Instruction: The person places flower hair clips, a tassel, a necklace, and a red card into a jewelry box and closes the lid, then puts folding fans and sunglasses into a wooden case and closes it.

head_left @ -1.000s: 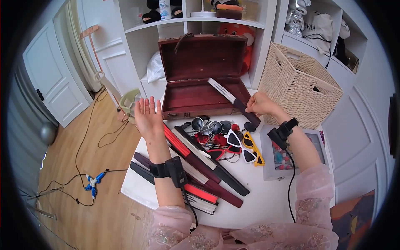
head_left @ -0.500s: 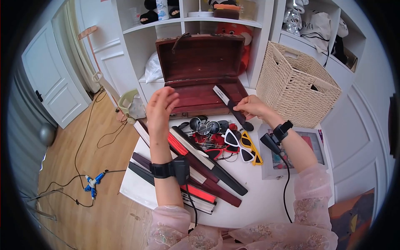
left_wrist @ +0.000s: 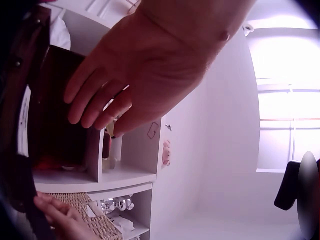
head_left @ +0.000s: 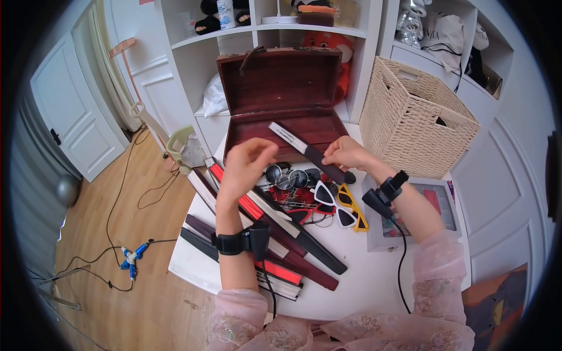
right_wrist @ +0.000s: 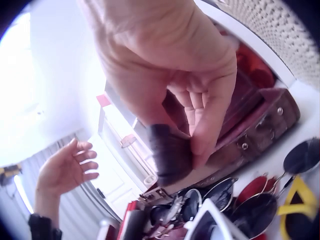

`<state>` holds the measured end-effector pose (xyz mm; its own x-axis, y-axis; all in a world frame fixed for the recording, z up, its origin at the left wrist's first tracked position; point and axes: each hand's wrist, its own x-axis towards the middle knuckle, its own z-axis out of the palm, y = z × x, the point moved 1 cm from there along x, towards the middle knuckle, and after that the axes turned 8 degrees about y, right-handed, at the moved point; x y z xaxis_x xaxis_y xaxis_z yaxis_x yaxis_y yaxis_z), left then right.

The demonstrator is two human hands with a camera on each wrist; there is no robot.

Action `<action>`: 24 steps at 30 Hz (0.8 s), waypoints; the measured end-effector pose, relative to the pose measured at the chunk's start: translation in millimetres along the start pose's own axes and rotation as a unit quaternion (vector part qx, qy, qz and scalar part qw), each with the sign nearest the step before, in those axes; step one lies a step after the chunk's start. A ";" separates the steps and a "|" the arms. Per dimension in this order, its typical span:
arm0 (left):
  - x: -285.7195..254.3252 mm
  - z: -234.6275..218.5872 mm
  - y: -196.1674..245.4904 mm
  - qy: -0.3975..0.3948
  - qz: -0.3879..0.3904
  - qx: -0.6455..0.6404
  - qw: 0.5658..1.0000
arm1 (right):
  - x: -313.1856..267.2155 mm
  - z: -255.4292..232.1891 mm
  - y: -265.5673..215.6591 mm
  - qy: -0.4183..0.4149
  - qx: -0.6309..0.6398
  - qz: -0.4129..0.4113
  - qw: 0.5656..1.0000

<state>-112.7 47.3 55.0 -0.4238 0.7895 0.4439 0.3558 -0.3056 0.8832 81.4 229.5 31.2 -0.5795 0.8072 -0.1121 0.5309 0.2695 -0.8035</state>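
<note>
Between its thumb and fingers my right hand (head_left: 350, 153) pinches the dark end of a folded hand fan (head_left: 321, 161). The fan's pale end slants up to the left across the open dark red wooden chest (head_left: 281, 85). In the right wrist view the fan's dark end (right_wrist: 170, 156) comes toward the camera. My left hand (head_left: 246, 169) hovers left of the fan over the chest's front left corner, fingers loosely bent and holding nothing. Several folded fans (head_left: 319, 245), black, maroon, red and white, lie slantwise on the white table beneath my left forearm.
Several sunglasses lie in a heap before the chest, with white-framed (head_left: 332, 202) and yellow-framed (head_left: 353, 206) pairs at its right. A grey case (head_left: 383, 240) sits under my right forearm. Behind it stands a woven basket (head_left: 418, 123). White shelves (head_left: 187, 58) rise behind the chest.
Another red-edged fan now shows at the left of the pile, by my left hand. My left hand has turned and come inward to the right. My right hand has brought its fan leftward.
</note>
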 end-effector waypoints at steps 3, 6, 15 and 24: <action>2.1 -23.0 -1.4 0.081 -0.012 -0.030 0.996 | -10.7 -5.2 -5.3 0.062 -0.267 -0.173 0.946; 2.3 -41.1 -5.2 0.131 -0.018 -0.051 0.990 | -11.5 -1.8 -7.7 0.120 -0.382 -0.196 0.895; 1.6 -37.5 1.1 0.162 -0.013 -0.051 0.985 | -10.8 7.6 -11.5 0.063 -0.318 -0.192 0.926; 0.1 -46.2 -0.8 0.185 -0.009 -0.047 0.982 | 9.5 3.1 -21.1 0.199 -0.478 -0.306 0.799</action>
<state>-151.5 23.0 61.3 -0.7094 0.5534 0.4365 0.2736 -0.3545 0.8941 62.7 229.8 45.3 -0.7696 0.4230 0.4784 0.5638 0.8019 0.1980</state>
